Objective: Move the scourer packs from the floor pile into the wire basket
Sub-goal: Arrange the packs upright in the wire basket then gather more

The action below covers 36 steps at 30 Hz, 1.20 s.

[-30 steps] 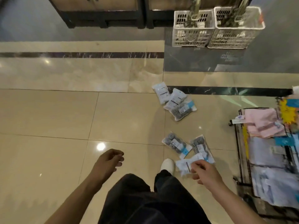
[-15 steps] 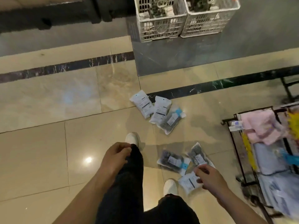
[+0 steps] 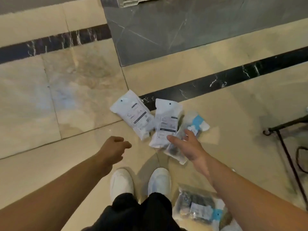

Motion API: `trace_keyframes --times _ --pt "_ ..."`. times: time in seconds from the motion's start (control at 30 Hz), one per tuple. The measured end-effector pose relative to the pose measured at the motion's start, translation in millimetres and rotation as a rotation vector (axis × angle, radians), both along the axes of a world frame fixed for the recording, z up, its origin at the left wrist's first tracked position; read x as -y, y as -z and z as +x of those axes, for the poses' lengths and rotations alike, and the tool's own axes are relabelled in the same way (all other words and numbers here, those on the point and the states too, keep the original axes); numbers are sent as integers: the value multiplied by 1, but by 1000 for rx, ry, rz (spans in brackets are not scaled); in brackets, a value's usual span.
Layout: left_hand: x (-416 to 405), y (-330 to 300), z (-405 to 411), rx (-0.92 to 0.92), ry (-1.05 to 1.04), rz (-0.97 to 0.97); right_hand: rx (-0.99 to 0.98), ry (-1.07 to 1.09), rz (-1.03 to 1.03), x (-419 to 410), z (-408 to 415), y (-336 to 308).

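Note:
Three scourer packs lie together on the tiled floor ahead of my feet: a white pack [image 3: 133, 115], a second white pack [image 3: 166, 120], and a clear pack with a blue header [image 3: 197, 123]. My right hand [image 3: 188, 145] hovers over the clear pack with its fingers spread, and I cannot tell whether it touches the pack. My left hand [image 3: 115, 148] hangs to the left of the packs, loosely curled and holding nothing. Another clear pack [image 3: 196, 205] lies by my right shoe, partly hidden by my right forearm. Only a black corner of the wire basket [image 3: 283, 147] shows at the right edge.
My two white shoes [image 3: 121, 182] stand just behind the far packs. A grey floor slab [image 3: 175, 27] lies beyond them, with the bottom edge of a white plastic basket [image 3: 130, 2] at the top. A black cable loop [image 3: 300, 157] lies by the wire basket's leg.
I have stepped forward to the far group of packs. My right hand left the near packs and now reaches over the far ones. The near packs have dropped to the bottom right.

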<state>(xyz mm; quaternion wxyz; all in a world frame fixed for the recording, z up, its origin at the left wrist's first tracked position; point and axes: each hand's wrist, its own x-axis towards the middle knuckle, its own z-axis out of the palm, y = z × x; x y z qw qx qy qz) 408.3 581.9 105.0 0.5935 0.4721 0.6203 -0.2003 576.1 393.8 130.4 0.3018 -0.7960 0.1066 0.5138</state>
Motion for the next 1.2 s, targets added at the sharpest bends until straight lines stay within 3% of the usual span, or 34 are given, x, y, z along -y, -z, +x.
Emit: trace_keyframes --times 0.17,0.37,0.5,0.57,0.67,0.83,1.03,1.2 --pt "-26 160 18 -70 -51 43 129 -76 -115 -18 21 162" --pt "-19 226 73 -14 -259 -77 185 50 -245 -21 41 281" --pt "-10 243 88 -10 -455 43 159 125 -232 -26 47 280" --pt "-7 238 89 47 -456 30 131 214 -178 -22 46 274" --pt "-9 214 80 59 -367 57 158 204 -181 -16 41 239" --pt "-16 112 35 114 16 88 195 168 -127 6 21 136" --pt "-19 -110 7 291 280 2 215 209 40 22 -5 -90" --pt "-17 -304 -3 406 345 -18 233 303 125 43 -18 -265"
